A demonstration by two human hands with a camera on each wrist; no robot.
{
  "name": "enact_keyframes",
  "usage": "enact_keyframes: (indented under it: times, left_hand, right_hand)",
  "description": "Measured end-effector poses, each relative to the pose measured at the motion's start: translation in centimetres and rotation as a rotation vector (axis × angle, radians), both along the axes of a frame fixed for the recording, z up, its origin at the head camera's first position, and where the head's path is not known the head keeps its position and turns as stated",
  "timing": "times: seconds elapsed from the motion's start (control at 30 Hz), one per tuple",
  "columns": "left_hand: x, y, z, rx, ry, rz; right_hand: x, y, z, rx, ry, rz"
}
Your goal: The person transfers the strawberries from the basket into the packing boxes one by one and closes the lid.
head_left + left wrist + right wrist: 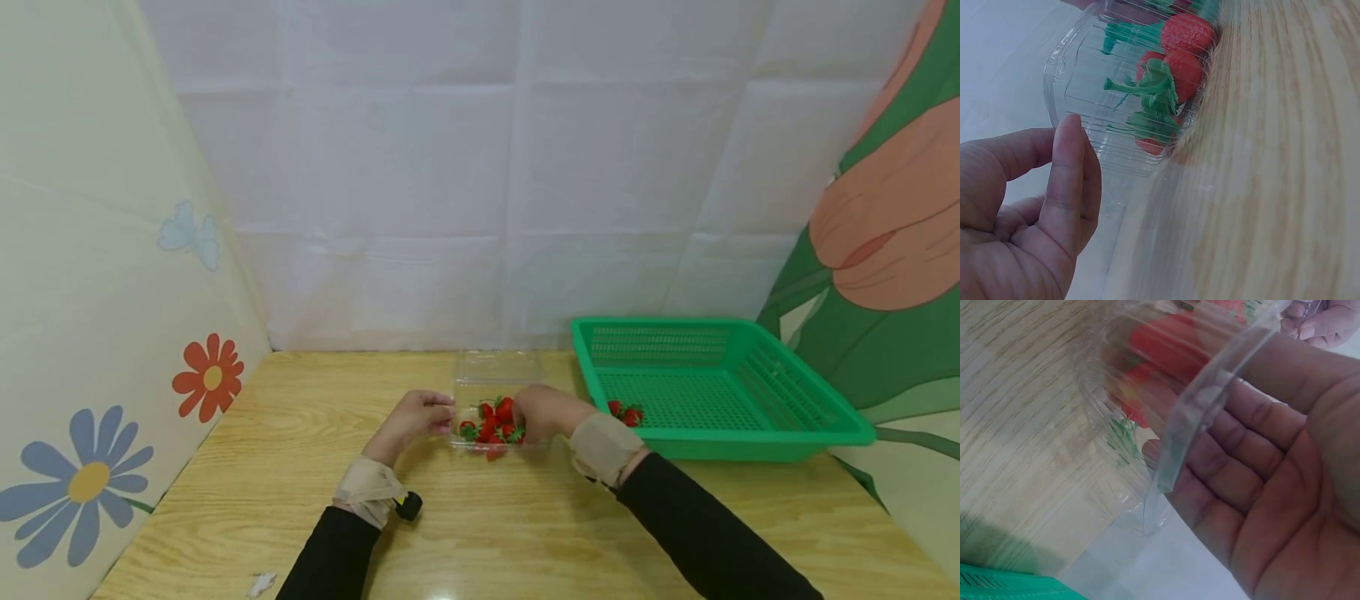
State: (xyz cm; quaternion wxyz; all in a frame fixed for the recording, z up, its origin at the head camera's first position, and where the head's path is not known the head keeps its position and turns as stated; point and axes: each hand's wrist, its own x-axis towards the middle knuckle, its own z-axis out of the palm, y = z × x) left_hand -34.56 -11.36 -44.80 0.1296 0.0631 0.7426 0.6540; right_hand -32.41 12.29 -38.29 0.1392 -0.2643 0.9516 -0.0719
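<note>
A clear plastic clamshell box (459, 423) stands on the wooden table with its lid tipped back. Several red strawberries (489, 427) with green leafy tops lie in it. At the box's left side, my left hand (416, 421) pinches the rim between thumb and index finger; in the left wrist view the fingertips (1069, 125) meet at that edge. My right hand (543, 412) reaches down inside the right end, its fingers bent. Through the plastic in the right wrist view, thumb and fingers close around a strawberry (1169, 347), partly blurred by the wall.
A green plastic basket (750, 446) stands to the right of the box, with a few strawberries (626, 412) in its near left corner. White sheeting (480, 208) hangs behind the table (315, 433). A small white scrap (261, 585) lies near the front edge.
</note>
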Motion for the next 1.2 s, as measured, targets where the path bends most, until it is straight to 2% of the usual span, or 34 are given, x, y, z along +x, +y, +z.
enact_keyframes:
  times: [0.2, 0.77, 0.97, 1.2]
  left_hand:
    - [-0.08, -0.08, -0.07, -0.007, 0.005, 0.003]
    - [0.06, -0.11, 0.09, -0.026, -0.003, 0.002]
    - [-0.04, -0.17, 0.01, -0.015, -0.002, 0.005]
    - [-0.01, -0.07, -0.09, -0.001, 0.005, -0.007]
  right_hand:
    - [0.09, -0.32, -0.19, 0.032, 0.034, -0.028]
    - [-0.02, -0.48, -0.88, 0.091, 0.057, 0.003]
    - [-0.02, -0.52, -0.9, 0.078, 0.032, -0.027]
    - [0.04, -0.42, -0.43, 0.046, 0.031, -0.013]
